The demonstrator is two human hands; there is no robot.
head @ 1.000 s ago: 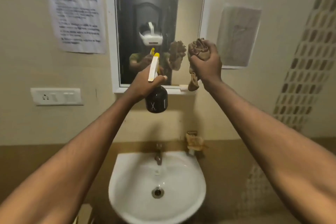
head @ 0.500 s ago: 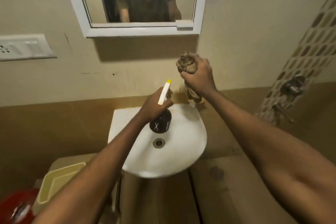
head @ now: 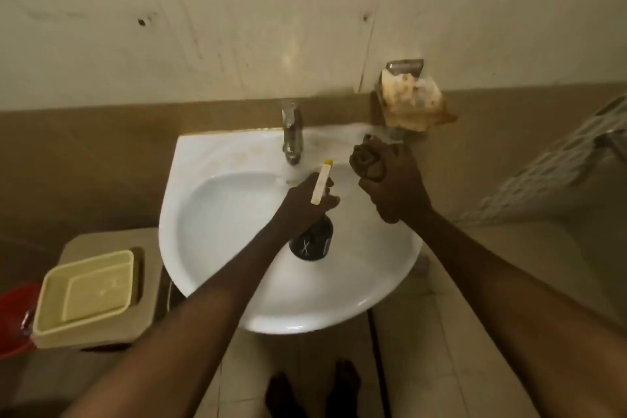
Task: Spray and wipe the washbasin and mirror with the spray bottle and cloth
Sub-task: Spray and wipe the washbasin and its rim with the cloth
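White basin (head: 237, 281) sat below both hands. Left hand (head: 305, 203) gripped the dark bottle (head: 311, 242) over the bowl, fingers curled round its neck; right hand (head: 395, 186) clenched the balled cloth (head: 366, 159) near the tap (head: 291, 132).

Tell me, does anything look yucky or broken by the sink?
Yes. The soap holder on the wall, right of the tap, holds a crusty, yellow-brown lump that bulges past its edge. The washbasin rim beside the tap shows faint brownish stains. Nothing looks broken.
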